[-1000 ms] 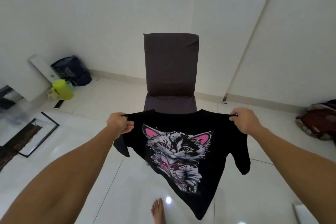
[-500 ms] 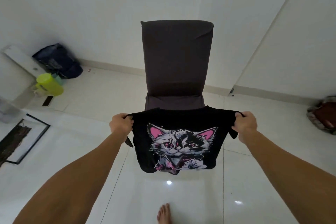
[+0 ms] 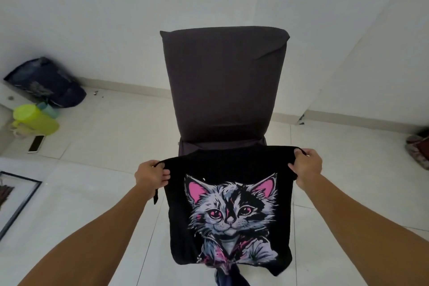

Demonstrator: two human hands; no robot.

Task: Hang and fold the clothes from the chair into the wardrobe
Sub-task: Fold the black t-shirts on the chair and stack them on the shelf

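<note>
T-shirt [image 3: 229, 211], black with a cat print, held up in the air just in front of the dark chair [image 3: 224, 86], print facing the camera, lower part bunched. Left hand [image 3: 152, 175] gripping one shoulder, fingers [image 3: 166, 173] curled into the cloth; right hand [image 3: 306, 165] gripping the other likewise. Green jug [image 3: 34, 118], dark bag [image 3: 48, 83] and phone [image 3: 36, 143] on the floor [image 3: 104, 146] at far left.

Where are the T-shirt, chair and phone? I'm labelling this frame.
T-shirt [image 3: 232, 211]: head view, on the cat print.
Chair [image 3: 224, 81]: head view, middle of the backrest.
Phone [image 3: 36, 144]: head view, its dark screen.
</note>
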